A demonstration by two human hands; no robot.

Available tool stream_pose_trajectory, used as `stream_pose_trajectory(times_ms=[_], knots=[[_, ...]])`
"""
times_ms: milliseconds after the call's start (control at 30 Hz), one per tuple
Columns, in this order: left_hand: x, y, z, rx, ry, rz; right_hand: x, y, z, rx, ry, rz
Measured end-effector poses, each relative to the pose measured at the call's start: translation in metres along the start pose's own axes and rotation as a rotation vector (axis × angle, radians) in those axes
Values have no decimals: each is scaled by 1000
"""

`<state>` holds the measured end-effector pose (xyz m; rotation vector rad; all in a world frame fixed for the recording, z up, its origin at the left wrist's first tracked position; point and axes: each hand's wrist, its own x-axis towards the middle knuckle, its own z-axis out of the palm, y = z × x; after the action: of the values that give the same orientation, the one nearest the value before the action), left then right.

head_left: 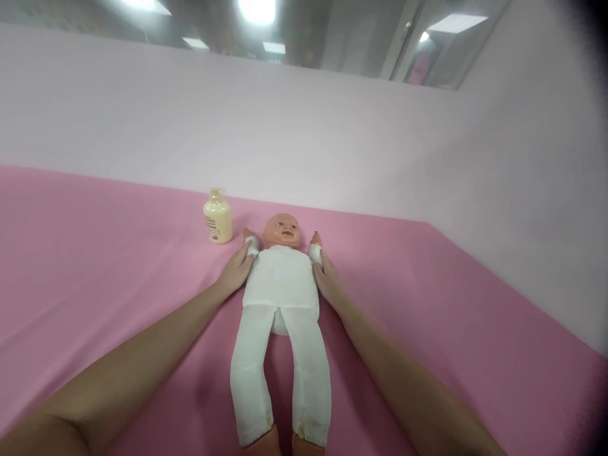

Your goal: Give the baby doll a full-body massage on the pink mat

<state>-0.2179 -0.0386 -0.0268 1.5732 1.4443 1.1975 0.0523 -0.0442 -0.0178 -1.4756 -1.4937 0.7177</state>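
Observation:
A baby doll (281,285) in a white cloth body lies on its back on the pink sheet (95,266), head away from me and legs toward me. My left hand (236,271) rests on the doll's arm on the left side, fingers around the white sleeve. My right hand (327,278) grips the doll's other arm near the shoulder. Both of my forearms reach in from the bottom edge, one on each side of the doll's legs.
A cream pump bottle (218,217) stands upright just left of the doll's head, close to my left hand. A pale pink wall (304,139) rises behind the sheet and runs down the right side. A window strip sits above it.

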Motion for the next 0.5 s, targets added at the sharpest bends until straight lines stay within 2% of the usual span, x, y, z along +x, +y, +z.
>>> stream_pose_trajectory(times_ms=[167, 333, 500], knots=[[6, -11, 0, -274, 18, -65, -2, -2, -2, 156, 28, 36], [13, -12, 2, -630, 11, -99, 3, -1, -1, 455, 48, 99], [16, -6, -3, -771, 43, -138, 14, 8, 2, 687, 79, 67]])
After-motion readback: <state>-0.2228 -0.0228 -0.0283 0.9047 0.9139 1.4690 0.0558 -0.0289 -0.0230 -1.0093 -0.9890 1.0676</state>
